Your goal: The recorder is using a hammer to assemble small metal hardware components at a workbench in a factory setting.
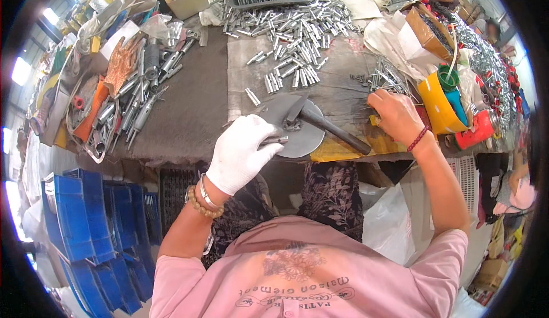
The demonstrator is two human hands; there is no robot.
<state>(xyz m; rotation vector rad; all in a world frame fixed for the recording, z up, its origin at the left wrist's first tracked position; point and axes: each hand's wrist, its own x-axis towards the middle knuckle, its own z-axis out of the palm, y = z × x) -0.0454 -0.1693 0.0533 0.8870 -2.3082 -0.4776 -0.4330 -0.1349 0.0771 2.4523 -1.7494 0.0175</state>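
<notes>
My left hand [239, 153], in a white knit glove, is closed around a short silver metal tube [275, 140] that sticks out between thumb and fingers. Beside it lies a round grey metal disc [303, 146] with a hammer [337, 131] resting across it. My bare right hand [396, 118] is at the bench's right, fingers pinched together just in front of a pile of thin metal pins [389, 78]. What the pinch holds, if anything, is too small to make out. Beyond the disc, several loose metal tubes [297, 69] spread over the cloth.
A black tray [233, 0] of metal tubes stands at the back. Tools and an orange-stained glove [122, 66] crowd the left. At right are a yellow container [437, 109], a red can [477, 129] and a cardboard box [426, 35]. Blue bins [80, 215] stack below left.
</notes>
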